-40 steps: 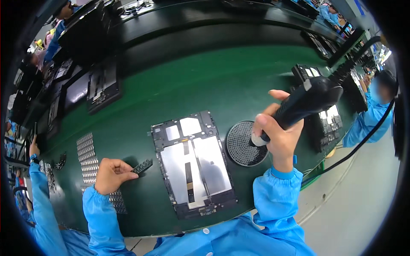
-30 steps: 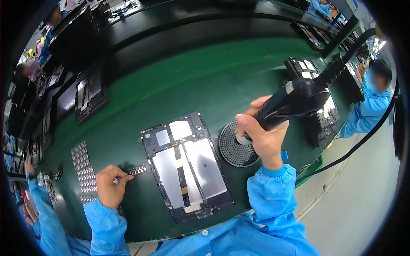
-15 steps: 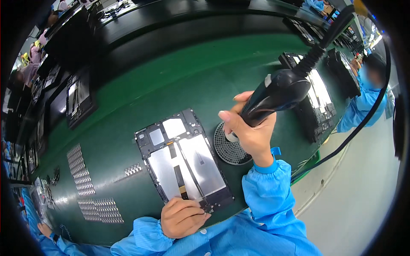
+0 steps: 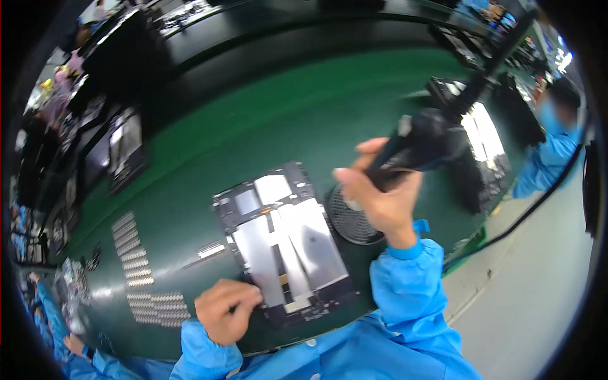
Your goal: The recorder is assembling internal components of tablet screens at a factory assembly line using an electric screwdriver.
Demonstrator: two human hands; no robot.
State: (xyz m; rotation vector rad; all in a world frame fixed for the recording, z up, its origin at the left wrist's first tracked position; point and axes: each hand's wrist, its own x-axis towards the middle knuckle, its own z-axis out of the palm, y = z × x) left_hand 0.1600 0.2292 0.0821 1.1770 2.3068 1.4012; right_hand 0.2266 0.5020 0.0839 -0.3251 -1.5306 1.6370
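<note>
Tablet chassis [image 4: 320,247], seemingly being positioned: left hand [image 4: 225,310] at left edge, grip unclear; right hand [image 4: 389,206], rightward, clasping black tool [image 4: 432,138]; next needs steadying.

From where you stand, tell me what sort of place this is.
Most likely an electronics assembly workshop: an opened tablet-like device lies on a green workbench, small metallic parts sit in rows to its left, and a co-worker in blue is at the right.
</note>
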